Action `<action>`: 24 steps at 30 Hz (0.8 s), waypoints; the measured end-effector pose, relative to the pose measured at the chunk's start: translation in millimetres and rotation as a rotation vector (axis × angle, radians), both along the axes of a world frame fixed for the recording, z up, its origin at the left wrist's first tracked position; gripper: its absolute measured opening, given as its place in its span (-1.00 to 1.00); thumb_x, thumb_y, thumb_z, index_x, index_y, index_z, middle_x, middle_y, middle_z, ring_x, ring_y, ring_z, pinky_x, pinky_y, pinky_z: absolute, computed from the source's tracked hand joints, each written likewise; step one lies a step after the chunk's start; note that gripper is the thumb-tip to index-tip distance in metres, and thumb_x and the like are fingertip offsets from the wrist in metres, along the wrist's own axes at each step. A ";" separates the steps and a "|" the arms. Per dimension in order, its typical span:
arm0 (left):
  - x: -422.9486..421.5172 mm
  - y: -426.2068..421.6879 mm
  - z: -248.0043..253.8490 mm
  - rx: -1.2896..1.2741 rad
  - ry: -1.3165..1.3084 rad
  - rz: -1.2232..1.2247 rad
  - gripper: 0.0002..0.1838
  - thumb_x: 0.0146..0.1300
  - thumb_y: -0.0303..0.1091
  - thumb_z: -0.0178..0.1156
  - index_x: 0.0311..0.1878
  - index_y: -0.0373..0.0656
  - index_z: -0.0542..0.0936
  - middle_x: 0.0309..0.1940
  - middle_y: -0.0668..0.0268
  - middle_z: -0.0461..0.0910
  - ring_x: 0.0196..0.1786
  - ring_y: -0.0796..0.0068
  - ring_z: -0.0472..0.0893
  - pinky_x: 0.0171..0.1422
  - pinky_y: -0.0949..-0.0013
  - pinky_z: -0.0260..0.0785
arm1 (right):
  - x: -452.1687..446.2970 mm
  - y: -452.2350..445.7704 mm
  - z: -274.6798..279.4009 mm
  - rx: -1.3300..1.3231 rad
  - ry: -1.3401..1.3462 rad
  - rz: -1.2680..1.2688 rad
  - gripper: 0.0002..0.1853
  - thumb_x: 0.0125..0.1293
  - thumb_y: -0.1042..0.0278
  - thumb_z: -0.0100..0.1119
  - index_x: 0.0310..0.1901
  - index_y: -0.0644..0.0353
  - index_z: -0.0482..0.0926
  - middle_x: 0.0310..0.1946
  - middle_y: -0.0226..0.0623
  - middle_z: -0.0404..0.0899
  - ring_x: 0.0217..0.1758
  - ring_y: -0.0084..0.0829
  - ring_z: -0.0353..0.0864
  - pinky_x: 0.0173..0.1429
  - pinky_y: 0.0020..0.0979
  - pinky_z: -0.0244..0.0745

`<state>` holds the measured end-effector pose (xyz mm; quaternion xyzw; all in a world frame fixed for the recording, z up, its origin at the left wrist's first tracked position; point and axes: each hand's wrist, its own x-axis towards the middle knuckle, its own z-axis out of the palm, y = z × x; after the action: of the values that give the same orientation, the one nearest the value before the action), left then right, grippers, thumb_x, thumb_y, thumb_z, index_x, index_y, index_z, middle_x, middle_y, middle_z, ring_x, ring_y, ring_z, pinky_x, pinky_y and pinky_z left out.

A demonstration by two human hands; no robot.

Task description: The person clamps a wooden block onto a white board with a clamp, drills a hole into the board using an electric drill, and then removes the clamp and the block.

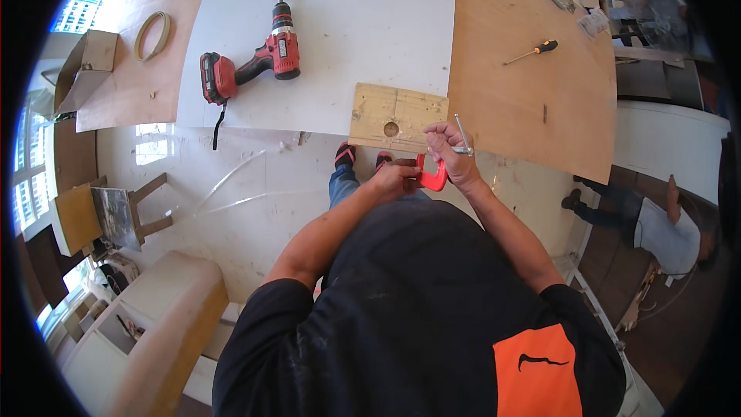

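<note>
A red G-clamp (434, 179) is at the table's near edge, between my two hands. My left hand (395, 179) is closed on the left part of its red frame. Wrapped around its right side, by the silver screw with the crossbar handle (464, 133), is my right hand (454, 156). Just beyond the clamp lies a small wooden board (374, 112) with a round hole, its near edge overhanging the white panel. Whether the clamp's jaw touches the board, I cannot tell.
A red cordless drill (282, 54) rests on the white panel (363, 15). On the plywood table (494, 100) are a screwdriver (532, 52) and a tape roll (152, 36). A wooden stool (116, 216) stands at left. Another person (664, 228) is at right.
</note>
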<state>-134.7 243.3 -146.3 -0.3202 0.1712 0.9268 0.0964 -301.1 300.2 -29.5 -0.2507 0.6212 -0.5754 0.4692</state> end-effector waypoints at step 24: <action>-14.0 -1.8 -25.0 -0.016 -0.017 0.278 -0.72 0.51 -0.37 0.12 0.23 -0.04 0.56 -0.02 0.37 0.66 -0.08 0.41 0.65 0.04 0.24 0.50 | -8.4 -25.9 -6.8 0.029 0.167 0.078 -0.72 0.44 0.35 0.32 0.05 0.35 0.62 -0.48 -0.50 0.59 -0.45 -0.72 0.48 -0.33 -0.57 0.40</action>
<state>-148.7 241.6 -171.4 -0.3494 0.1316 0.9270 -0.0340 -309.6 274.4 -36.3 -0.3149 0.6561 -0.5249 0.4415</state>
